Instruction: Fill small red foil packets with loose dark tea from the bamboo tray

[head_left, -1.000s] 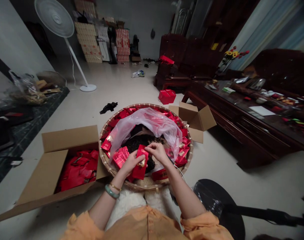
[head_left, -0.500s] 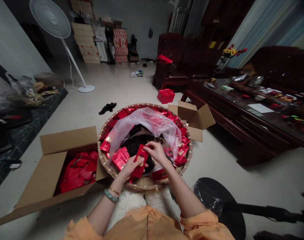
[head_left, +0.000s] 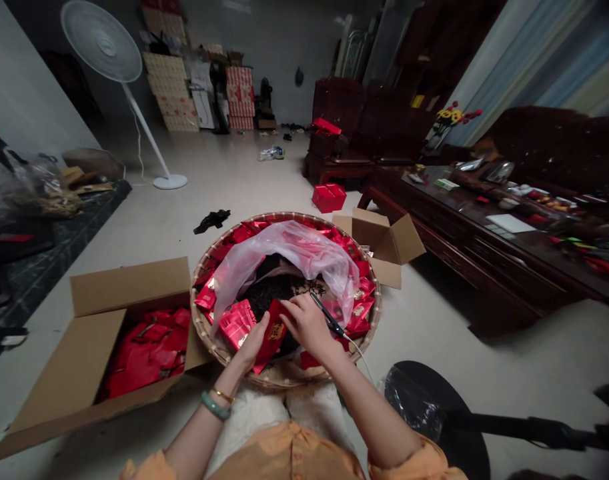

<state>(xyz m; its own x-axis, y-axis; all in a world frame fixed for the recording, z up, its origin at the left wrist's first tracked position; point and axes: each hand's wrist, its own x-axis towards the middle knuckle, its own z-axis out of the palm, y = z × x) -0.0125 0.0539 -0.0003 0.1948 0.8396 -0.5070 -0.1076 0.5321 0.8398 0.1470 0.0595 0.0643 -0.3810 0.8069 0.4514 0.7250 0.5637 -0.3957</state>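
Note:
A flat red packet with gold print [head_left: 274,333] is upright and slightly tilted over the round bamboo basket [head_left: 377,313]. My left hand [head_left: 251,347] grips its left side. At the packet's top edge, my right hand [head_left: 307,323] has its fingers pinched together. Just right of that hand is a slim black corded tool [head_left: 329,317], its white cable running toward me; its kind I cannot make out. Dark loose leaves, like tea [head_left: 267,293], sit in a clear plastic bag [head_left: 289,243] inside the basket. Shiny red packets [head_left: 237,322] ring the bag.
An open carton [head_left: 67,360] at my left holds many red packets. Another open carton [head_left: 404,240] and a red box [head_left: 329,197] lie beyond the basket. A black round stand base [head_left: 434,393] is at my right, near a dark wood table [head_left: 464,227]. A white fan [head_left: 169,181] stands back left.
The packet has turned more upright, and my right hand has moved slightly down at its top edge. More of the black corded tool shows. The whole view has shifted slightly.

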